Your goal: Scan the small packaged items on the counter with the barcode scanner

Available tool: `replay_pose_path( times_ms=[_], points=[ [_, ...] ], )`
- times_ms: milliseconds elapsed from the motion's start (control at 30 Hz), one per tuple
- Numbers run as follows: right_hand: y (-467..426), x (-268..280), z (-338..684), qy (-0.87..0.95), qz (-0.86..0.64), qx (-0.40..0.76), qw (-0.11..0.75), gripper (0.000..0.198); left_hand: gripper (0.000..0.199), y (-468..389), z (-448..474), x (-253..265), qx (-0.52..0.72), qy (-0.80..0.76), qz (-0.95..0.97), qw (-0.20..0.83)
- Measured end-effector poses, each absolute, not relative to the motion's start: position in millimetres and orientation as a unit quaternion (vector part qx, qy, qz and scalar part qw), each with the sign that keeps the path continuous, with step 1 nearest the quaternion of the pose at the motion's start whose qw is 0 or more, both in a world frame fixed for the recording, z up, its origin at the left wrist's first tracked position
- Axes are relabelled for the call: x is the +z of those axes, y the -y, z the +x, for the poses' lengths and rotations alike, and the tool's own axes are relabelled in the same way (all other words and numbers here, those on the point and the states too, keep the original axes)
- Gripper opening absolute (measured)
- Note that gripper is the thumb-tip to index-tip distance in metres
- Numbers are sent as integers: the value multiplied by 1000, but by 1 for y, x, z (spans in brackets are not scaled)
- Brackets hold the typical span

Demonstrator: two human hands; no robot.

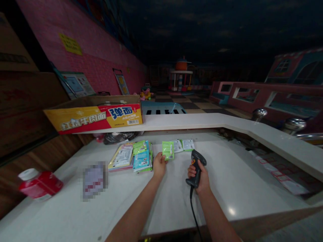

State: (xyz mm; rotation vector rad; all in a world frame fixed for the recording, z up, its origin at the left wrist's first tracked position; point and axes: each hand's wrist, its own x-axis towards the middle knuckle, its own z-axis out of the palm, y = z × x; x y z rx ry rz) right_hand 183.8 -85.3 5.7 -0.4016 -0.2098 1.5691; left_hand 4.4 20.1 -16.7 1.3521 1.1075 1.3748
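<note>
The left hand (159, 165) pinches a flat, glossy green sachet (168, 150) at its lower edge, arm stretched forward over the smooth white counter (234, 181). Just right of it, the right hand (199, 176) grips a black corded barcode scanner (196, 168), its head tipped towards the sachet. To the left hand's left lies a fanned pile of packets (133, 156), their print too small to read.

- A white counter (75, 208) fills the foreground, with a raised white ledge (227, 122) curving from 11 to 3 o'clock.
- A pink brick-pattern wall (101, 57) runs along 10 o'clock, bearing a yellow notice (70, 44).
- Wood panelling (27, 114) stands at 9 o'clock.
- A checkered floor (191, 101) lies at 12 o'clock.
- A pink playhouse front (277, 94) stands at 2 o'clock.
- The ceiling (214, 27) is dark and the room dim.
</note>
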Motion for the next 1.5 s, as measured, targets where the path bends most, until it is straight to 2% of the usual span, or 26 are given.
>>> replay_pose_path(
  times_ms=[167,433,633,767,1033,1333,1500],
  points=[
    [88,11,176,130,-245,693,665,33,25,-15,0,-19,569,-471,534,412],
    [113,29,152,255,-493,590,586,42,12,-12,0,-13,561,-486,543,392],
    [140,35,148,308,-529,553,566,40,13,-9,0,-12,553,-498,571,346],
    [146,40,147,319,-531,552,559,42,14,-7,1,-9,555,-492,569,355],
    [121,36,152,248,-474,601,594,46,13,-3,3,-4,535,-497,580,361],
    [93,7,180,110,-201,712,664,33,13,5,3,-3,520,-499,612,326],
    [94,-2,186,63,-152,727,667,26,15,15,4,-1,572,-455,594,336]
  ],
)
